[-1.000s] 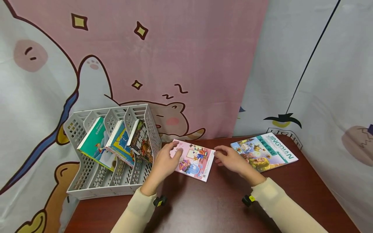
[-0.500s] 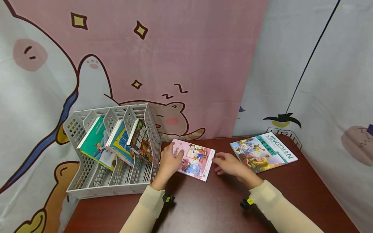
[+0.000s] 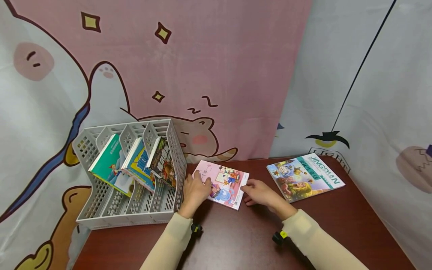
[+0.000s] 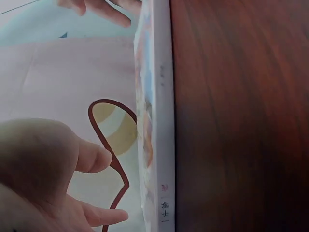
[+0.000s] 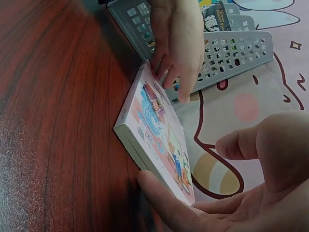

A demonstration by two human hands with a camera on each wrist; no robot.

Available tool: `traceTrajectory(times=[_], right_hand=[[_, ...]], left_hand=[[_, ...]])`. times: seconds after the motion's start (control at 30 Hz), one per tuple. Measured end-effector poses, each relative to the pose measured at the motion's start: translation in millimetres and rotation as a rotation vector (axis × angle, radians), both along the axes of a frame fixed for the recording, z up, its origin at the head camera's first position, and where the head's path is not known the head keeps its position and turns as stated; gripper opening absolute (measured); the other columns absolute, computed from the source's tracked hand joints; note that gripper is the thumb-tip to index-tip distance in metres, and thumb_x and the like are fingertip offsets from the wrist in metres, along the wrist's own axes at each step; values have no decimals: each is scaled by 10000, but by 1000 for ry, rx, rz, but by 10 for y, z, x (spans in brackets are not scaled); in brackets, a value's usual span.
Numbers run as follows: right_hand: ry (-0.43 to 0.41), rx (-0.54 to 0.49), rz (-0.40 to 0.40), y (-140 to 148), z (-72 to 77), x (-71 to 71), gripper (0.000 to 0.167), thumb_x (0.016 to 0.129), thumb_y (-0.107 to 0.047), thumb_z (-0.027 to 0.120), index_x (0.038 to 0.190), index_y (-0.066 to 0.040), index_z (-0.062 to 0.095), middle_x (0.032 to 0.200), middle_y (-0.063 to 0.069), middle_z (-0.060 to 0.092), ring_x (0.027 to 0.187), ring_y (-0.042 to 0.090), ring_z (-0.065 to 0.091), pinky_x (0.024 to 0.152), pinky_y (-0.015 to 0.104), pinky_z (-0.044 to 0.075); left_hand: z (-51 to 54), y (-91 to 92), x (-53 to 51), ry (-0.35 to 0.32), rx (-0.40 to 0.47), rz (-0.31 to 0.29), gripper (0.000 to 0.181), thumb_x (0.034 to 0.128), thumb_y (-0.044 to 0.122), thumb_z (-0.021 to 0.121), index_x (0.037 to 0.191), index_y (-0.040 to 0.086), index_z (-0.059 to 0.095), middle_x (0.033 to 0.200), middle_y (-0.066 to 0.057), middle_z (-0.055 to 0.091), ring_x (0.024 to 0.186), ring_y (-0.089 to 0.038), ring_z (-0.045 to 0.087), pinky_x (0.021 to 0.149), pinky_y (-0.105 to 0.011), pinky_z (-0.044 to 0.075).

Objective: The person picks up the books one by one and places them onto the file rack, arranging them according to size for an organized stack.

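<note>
A thin pink picture book [image 3: 227, 184] lies flat on the brown table, its spine side facing me. At its left edge is my left hand [image 3: 195, 190], with the thumb over the cover. My right hand [image 3: 260, 194] is at the right edge. In the right wrist view, the right fingers [image 5: 161, 195] meet the page edge of the book [image 5: 157, 125], and the right thumb stands away above the cover. The left wrist view shows the white spine [image 4: 164, 125] close up; the left thumb and a finger stretch toward the cover, apart from it.
A grey perforated file rack [image 3: 128, 220] stands left of the book. In its slots lean a green book [image 3: 113, 161], blue-and-yellow books [image 3: 139, 165] and a dark book [image 3: 165, 165]. A larger colourful book [image 3: 305, 176] lies at the right, before a printed cloth backdrop [image 3: 236, 75].
My left hand has shifted to the book's left edge and a little lower. My right hand has come left, onto the right edge. The book stays in place.
</note>
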State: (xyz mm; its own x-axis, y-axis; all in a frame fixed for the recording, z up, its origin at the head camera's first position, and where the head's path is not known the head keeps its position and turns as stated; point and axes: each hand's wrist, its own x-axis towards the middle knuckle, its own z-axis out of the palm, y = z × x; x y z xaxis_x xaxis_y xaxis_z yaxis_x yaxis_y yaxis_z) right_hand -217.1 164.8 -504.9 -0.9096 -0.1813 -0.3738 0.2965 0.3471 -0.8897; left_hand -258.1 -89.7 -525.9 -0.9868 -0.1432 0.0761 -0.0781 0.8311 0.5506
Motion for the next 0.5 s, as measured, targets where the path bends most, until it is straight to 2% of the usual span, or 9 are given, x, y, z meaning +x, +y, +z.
traceTrajectory(times=[0.07,0.2,0.3,0.5], right_hand=[[-12,-12,-17,-15,3,-14,491,1136,-239,575,1483,102,506,1262,275,691,982,318,790,815,423,702],[-41,-60,-63,-12,-9,-51,475,1146,-236,555,1465,115,526,1267,283,666,986,303,776,829,419,704],[-54,-64,-107,20,-29,-77,485,1152,-256,545,1464,115,535,1264,267,655,973,287,753,816,410,705],[-53,-23,-156,110,-89,-140,500,1147,-296,539,1443,108,544,1159,220,656,886,237,710,767,376,700]], left_hand=[[-8,-6,-20,-22,-31,6,653,1050,391,646,1538,-33,554,1528,-409,539,1389,-590,533,1206,-713,399],[-15,-6,-63,-28,-74,6,623,1061,392,612,1520,-26,561,1420,-402,615,1310,-581,552,1168,-707,393],[-12,-3,-92,-25,-62,8,602,1065,395,606,1489,-32,573,1337,-411,645,1272,-591,561,1133,-707,406],[-64,-22,-155,-33,-13,35,617,1037,374,594,1407,-119,598,1311,-445,616,1276,-625,554,1103,-731,428]])
